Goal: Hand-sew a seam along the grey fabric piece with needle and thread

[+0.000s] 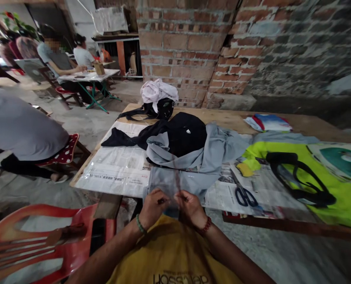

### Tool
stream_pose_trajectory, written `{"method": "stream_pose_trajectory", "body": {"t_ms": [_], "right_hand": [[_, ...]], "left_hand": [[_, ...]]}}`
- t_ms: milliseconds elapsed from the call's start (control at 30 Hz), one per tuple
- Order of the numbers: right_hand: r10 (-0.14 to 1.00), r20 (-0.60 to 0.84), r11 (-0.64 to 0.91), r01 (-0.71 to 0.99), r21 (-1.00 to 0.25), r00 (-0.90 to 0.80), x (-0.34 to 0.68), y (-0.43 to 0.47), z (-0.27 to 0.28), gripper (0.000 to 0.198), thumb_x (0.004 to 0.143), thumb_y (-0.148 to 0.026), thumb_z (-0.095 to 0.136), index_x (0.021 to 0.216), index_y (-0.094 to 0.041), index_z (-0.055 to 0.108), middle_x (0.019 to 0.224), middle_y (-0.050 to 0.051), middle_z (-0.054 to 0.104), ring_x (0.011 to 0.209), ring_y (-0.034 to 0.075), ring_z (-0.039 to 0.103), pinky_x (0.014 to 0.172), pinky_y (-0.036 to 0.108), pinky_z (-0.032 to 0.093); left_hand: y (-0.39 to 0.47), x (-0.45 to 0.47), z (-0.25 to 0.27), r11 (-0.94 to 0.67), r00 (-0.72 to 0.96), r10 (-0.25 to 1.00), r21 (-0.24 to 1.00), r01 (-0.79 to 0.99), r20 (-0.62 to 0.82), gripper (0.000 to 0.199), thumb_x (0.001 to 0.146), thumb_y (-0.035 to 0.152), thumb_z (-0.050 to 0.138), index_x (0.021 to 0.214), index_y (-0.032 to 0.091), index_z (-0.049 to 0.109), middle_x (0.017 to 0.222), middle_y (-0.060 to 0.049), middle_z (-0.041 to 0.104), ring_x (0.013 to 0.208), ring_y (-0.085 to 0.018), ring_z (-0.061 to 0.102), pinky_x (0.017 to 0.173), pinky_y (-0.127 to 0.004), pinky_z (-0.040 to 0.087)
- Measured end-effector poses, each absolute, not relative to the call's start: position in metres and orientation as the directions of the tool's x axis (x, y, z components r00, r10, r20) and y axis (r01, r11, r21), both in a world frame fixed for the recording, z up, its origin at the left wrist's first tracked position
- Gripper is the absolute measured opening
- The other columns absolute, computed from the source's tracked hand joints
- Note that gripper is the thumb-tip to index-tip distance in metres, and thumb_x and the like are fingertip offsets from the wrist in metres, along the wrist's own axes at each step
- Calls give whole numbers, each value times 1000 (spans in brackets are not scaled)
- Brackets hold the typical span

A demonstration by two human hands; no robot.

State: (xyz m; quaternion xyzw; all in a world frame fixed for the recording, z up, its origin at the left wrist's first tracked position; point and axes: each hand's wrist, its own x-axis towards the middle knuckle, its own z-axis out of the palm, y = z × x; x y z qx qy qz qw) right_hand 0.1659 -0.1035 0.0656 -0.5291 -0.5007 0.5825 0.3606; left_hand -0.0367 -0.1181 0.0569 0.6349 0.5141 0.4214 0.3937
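Observation:
At the table's front edge lies a clear plastic bag, over grey cloth. My left hand, with a green bead bracelet, has its fingers closed in a pinch at the bag's near edge. Close beside it, my right hand, with a red bead bracelet, pinches the same edge. The exact grip is slightly blurred. Just beyond the bag, a black and grey jacket with a small white logo lies in a heap, its grey sleeve spread to the right. Dark-handled scissors rest on newspaper to the right.
Newspaper covers part of the wooden table. At right, an iron and a black strap-like object lie on yellow-green cloth. A black bag stands behind. A red chair and a seated person are left.

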Motion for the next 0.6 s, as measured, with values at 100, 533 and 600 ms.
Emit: {"method": "stream_pose_trajectory", "body": {"t_ms": [100, 533, 600], "right_hand": [[951, -254, -240, 97, -966, -177, 167, -103, 66, 48, 75, -69, 79, 76, -23, 67, 65, -1, 60, 61, 15, 52, 61, 28, 43], [954, -250, -236, 103, -966, -164, 172, -102, 61, 54, 76, -76, 80, 78, -23, 67, 65, 0, 59, 63, 16, 52, 60, 28, 42], [952, -256, -242, 98, -965, -167, 171, -102, 62, 53, 77, -75, 80, 78, -24, 66, 64, 0, 58, 62, 16, 51, 58, 28, 40]], "left_hand": [[-115, -37, 57, -165, 122, 984, 933, 320, 132, 16, 88, 20, 83, 73, 21, 79, 78, -3, 69, 73, -19, 66, 72, -28, 56], [-106, -35, 56, -105, 92, 992, 952, 288, 82, 16, 87, 27, 88, 74, 21, 80, 80, -2, 67, 74, -18, 64, 70, -27, 55], [-106, -36, 56, -108, 84, 993, 952, 285, 87, 9, 85, 24, 86, 77, 21, 82, 84, -3, 69, 75, -18, 65, 71, -27, 56]]}}
